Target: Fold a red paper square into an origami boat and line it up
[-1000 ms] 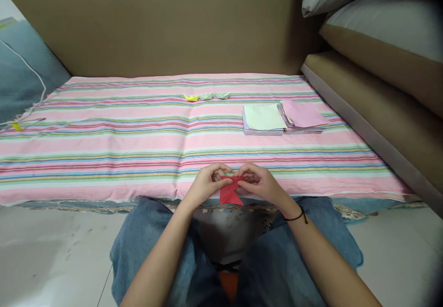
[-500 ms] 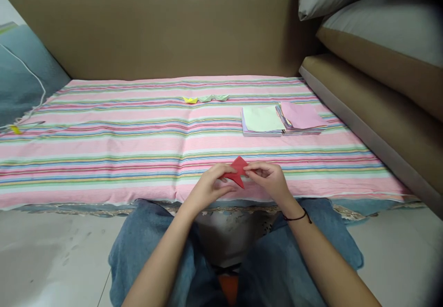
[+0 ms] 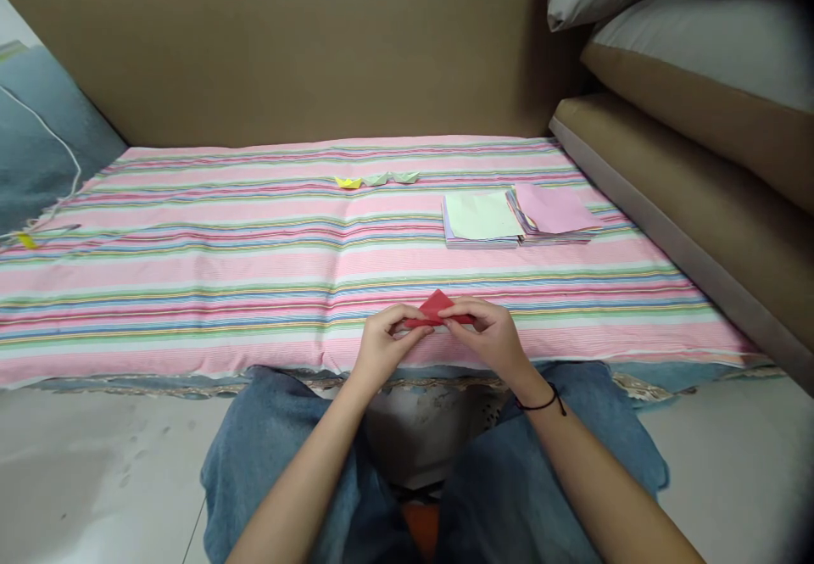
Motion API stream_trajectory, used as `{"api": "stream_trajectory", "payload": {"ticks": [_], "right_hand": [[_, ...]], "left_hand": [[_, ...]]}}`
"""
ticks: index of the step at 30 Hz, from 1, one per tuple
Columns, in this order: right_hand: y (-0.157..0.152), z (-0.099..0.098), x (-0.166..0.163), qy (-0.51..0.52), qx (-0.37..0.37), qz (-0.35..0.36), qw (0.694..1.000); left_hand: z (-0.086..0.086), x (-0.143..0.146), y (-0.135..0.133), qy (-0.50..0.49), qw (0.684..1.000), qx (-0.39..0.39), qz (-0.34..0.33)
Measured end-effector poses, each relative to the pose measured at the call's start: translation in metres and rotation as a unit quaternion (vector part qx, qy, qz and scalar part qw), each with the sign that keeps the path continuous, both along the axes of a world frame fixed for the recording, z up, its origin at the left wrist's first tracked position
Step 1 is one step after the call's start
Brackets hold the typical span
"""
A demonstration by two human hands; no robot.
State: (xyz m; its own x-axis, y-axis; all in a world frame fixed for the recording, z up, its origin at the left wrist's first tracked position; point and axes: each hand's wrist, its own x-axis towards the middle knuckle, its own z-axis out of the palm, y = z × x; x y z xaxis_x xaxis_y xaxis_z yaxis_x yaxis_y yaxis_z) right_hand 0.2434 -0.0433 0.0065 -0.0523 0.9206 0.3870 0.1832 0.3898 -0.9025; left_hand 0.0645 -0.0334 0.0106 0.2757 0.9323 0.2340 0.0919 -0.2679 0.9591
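A folded piece of red paper (image 3: 437,303) is held between my two hands, just above the near edge of the striped cloth. Its upper corner points away from me, and its lower edge is folded across. My left hand (image 3: 387,342) pinches the left part between thumb and fingers. On the other side, my right hand (image 3: 488,333) pinches it near the middle, and a red tip shows beyond those fingers. The fingers hide parts of the folds.
A yellow paper boat (image 3: 348,183) and two pale green ones sit in a row farther back on the striped cloth (image 3: 254,259). Two stacks of paper squares, one topped pale green (image 3: 483,216), one pink (image 3: 560,209), lie to the right. Cushions (image 3: 674,157) border the right side.
The lower point of the red paper no longer hangs down; the lower edge is now folded level. My left thumb has closed onto the paper, and both hands sit nearer together.
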Motion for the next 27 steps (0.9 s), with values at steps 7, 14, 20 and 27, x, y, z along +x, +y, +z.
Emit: {"api": "stream_trajectory", "payload": {"ticks": [7,14,20,27], "right_hand": [[0.0,0.001,0.001,0.006,0.001,-0.011,1.0],[-0.001,0.007,-0.001,0.031,-0.001,0.042,0.999],[-0.001,0.004,-0.004,0.033,0.014,0.007,0.999],[0.001,-0.001,-0.006,0.029,0.053,-0.029,0.998]], "left_hand": [[0.002,-0.005,0.004,-0.014,1.0,0.012,0.001],[0.003,-0.004,0.003,-0.023,0.999,0.004,0.046],[0.002,0.001,0.0,-0.034,0.998,-0.012,0.055],[0.002,0.005,-0.002,-0.061,0.994,-0.056,0.072]]}}
